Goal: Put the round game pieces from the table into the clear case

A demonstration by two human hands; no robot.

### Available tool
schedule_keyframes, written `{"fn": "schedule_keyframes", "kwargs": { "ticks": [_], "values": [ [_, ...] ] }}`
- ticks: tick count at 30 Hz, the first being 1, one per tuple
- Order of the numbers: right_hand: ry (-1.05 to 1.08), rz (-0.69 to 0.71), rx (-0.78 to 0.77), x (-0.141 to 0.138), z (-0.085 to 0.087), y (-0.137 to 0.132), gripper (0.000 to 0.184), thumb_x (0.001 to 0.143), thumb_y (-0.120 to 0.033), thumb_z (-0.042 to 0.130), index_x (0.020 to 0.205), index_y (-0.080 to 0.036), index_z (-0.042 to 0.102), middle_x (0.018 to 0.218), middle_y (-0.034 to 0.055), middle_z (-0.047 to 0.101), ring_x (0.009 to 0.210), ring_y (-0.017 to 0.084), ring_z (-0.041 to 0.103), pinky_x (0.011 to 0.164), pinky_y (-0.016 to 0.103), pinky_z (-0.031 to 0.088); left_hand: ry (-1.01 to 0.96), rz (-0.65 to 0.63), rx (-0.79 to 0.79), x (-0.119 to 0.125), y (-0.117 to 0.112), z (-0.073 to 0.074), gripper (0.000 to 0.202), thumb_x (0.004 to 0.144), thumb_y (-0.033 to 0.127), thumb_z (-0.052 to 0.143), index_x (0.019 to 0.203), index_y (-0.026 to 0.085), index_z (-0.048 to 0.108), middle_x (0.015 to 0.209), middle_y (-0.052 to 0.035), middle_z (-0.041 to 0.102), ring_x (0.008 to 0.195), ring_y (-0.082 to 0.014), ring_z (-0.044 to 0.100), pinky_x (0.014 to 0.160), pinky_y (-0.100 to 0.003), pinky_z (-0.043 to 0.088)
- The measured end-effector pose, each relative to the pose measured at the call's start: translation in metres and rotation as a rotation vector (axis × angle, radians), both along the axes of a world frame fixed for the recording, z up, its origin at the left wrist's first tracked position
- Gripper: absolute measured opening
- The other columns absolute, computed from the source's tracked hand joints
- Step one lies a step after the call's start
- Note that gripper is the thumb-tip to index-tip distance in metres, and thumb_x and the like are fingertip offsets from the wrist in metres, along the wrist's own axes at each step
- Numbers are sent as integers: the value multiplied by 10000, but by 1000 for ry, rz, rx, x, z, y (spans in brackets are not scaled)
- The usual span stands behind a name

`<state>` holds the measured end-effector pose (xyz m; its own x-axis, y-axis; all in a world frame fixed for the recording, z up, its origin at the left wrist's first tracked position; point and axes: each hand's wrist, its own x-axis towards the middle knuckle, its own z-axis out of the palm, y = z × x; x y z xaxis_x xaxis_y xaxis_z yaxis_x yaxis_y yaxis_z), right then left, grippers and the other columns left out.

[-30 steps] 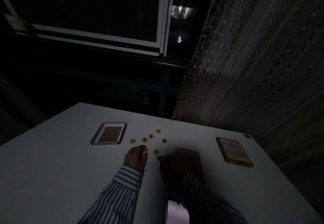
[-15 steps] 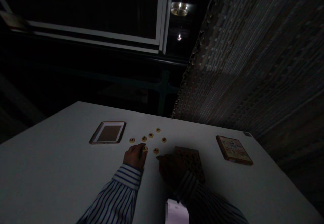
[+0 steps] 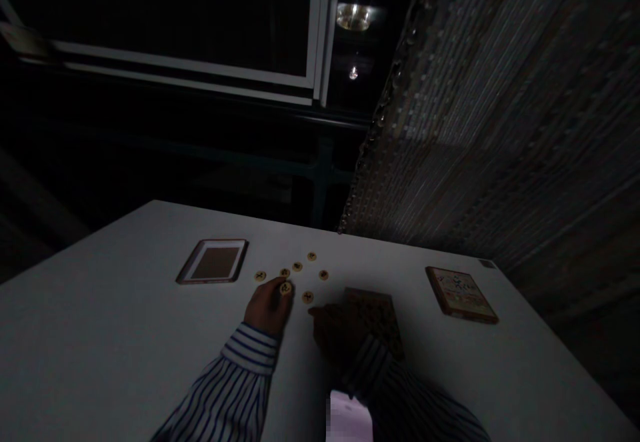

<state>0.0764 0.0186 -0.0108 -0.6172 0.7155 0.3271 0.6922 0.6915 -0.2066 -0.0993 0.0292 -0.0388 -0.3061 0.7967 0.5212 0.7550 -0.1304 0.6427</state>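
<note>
My left hand (image 3: 267,307) is closed, thumb and fingertips pinching a round xiangqi piece (image 3: 285,288) just above the white table. Its marked face is turned up toward me. Around it lie several more xiangqi pieces, including one to the right (image 3: 307,297) and one farther back (image 3: 312,256). In deep shadow, my right hand (image 3: 337,335) rests low beside a dark case (image 3: 377,315) filled with round pieces, partly covering its left edge. One finger stretches left, close to the nearest loose piece; the others are hard to make out. I see nothing held there.
A shallow framed tray (image 3: 216,262) lies at the left of the white table (image 3: 125,335). A flat box with a printed lid (image 3: 463,295) is at the right. A pale pink object (image 3: 350,419) shows at the bottom edge. Bead-string curtain (image 3: 450,129) hangs behind.
My left hand has lifted the xiangqi piece slightly and tilted its face toward me. The right hand and the other pieces stay where they were.
</note>
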Motion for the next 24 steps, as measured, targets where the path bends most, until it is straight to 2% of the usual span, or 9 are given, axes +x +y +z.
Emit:
{"fn": "schedule_keyframes", "kwargs": {
  "ticks": [13,17,24],
  "values": [
    [35,10,44,0,-1,0,285,757,-160,412,983,-155,586,785,74,618,732,166,561,679,296,415,-380,-13,24,4,-4,11,316,652,405,569,874,181,572,818,-51,649,766,-177,611,729,-319,493],
    [25,3,71,1,0,-1,277,776,-164,398,976,-160,589,778,71,617,729,162,559,673,291,411,-415,-20,14,9,-6,16,331,640,415,583,870,177,579,789,-49,648,723,-171,612,701,-315,499],
    [4,4,31,0,1,-1,278,771,-174,411,989,-171,584,781,64,624,727,162,562,675,291,410,-419,-60,34,13,-10,20,321,648,403,583,879,181,573,827,-57,655,768,-179,616,726,-328,502]
  ]
}}
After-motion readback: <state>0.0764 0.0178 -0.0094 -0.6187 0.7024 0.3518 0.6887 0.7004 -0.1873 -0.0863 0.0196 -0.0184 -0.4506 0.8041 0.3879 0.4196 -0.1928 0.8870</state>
